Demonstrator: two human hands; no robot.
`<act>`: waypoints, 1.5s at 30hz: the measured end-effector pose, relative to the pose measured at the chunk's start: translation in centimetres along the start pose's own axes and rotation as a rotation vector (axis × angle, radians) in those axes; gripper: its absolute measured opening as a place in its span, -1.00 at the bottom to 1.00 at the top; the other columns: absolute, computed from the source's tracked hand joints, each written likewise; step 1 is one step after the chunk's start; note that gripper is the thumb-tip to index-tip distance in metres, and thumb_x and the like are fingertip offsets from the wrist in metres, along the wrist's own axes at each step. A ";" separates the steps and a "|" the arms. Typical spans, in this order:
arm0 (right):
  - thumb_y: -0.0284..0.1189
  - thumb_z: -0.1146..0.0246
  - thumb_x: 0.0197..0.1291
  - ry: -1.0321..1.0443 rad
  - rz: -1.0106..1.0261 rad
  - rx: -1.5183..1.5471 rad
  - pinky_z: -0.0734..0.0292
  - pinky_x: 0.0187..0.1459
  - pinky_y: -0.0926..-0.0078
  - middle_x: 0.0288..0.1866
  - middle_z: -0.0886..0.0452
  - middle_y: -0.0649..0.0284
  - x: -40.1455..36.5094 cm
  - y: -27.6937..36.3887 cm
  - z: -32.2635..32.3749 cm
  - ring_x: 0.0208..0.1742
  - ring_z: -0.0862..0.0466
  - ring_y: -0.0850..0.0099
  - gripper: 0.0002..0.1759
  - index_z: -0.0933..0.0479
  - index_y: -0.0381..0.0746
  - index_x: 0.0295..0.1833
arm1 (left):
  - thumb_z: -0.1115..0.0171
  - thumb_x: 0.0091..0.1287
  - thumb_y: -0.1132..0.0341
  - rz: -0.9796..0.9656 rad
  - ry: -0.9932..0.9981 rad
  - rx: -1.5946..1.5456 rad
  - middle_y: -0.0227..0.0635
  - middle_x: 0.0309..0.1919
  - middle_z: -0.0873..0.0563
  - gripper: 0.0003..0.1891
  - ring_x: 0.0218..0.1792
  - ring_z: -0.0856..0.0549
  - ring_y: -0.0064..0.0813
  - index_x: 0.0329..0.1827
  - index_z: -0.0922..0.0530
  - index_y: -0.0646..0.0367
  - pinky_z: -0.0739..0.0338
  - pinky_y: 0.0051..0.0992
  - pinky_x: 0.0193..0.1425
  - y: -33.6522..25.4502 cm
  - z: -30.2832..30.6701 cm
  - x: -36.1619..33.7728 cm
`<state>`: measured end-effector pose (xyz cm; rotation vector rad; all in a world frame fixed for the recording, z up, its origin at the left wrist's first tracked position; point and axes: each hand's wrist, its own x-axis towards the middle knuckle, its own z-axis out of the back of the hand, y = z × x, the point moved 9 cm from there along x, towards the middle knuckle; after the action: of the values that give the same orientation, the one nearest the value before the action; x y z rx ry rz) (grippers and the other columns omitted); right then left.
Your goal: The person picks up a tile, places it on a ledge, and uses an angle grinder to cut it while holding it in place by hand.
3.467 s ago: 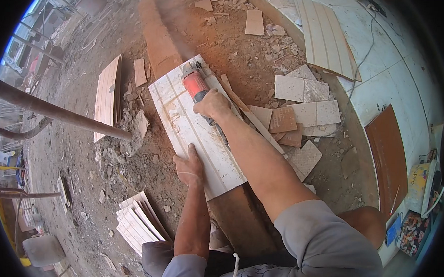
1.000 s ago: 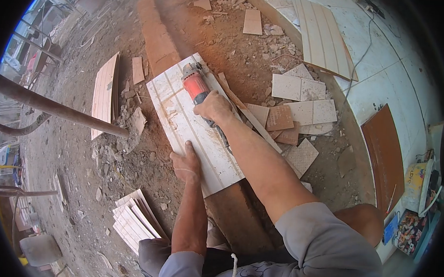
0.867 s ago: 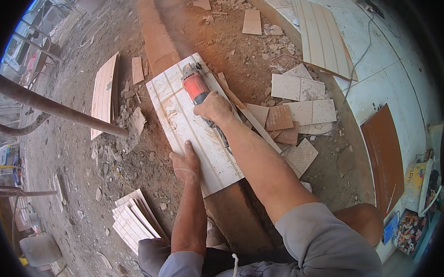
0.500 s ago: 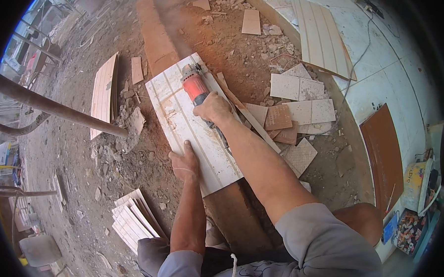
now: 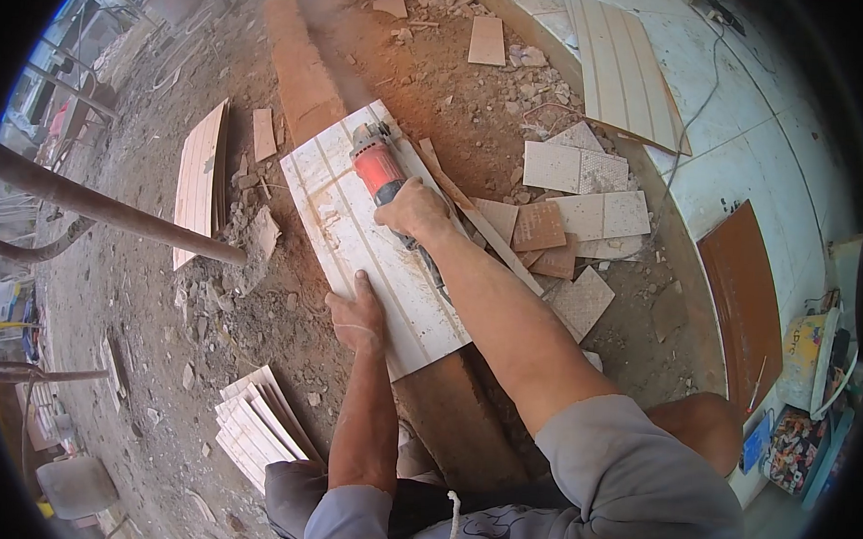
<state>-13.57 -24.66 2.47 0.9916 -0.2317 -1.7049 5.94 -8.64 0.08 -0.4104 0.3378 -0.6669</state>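
Observation:
My right hand (image 5: 417, 211) is wrapped round the body of a red and black angle grinder (image 5: 378, 166). The grinder's metal head lies over the far end of a long white tile (image 5: 406, 307) with lengthwise stripes. Brownish dust and smears mark the tile's face. At the tile's near left edge, my left hand (image 5: 357, 316) grips it, thumb on top and fingers at the side. Beneath the tile runs a brown beam (image 5: 459, 415), showing at both ends. The grinder's disc is hard to make out; pale dust hangs past the tile's far end.
Stacked striped tiles stand at the left (image 5: 199, 187) and near my knee (image 5: 261, 426). Broken tile pieces (image 5: 588, 214) litter the dirt at right. A rusty metal pole (image 5: 116, 208) juts in from the left. Beyond the pieces are a brown panel (image 5: 743, 302) and a yellow bucket (image 5: 805, 353).
The whole view has shifted very slightly. Both hands, the grinder and the tile keep nearly the same places relative to each other.

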 end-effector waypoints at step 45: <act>-0.22 -0.38 -0.13 0.038 0.001 -0.031 -0.55 0.19 0.32 0.20 -0.56 -0.09 -1.6 -0.5 0.2 0.21 -0.62 0.15 -0.11 -0.27 -0.46 0.30 | -0.14 0.26 -0.30 0.002 0.007 -0.012 0.22 -0.16 -0.69 -0.26 -0.08 -0.68 0.19 -0.02 -0.41 0.36 -0.52 -0.04 0.03 -0.1 0.1 -0.1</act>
<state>-13.97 -23.15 3.11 1.0005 -0.1803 -1.6825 5.87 -8.61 0.18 -0.4193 0.3495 -0.6647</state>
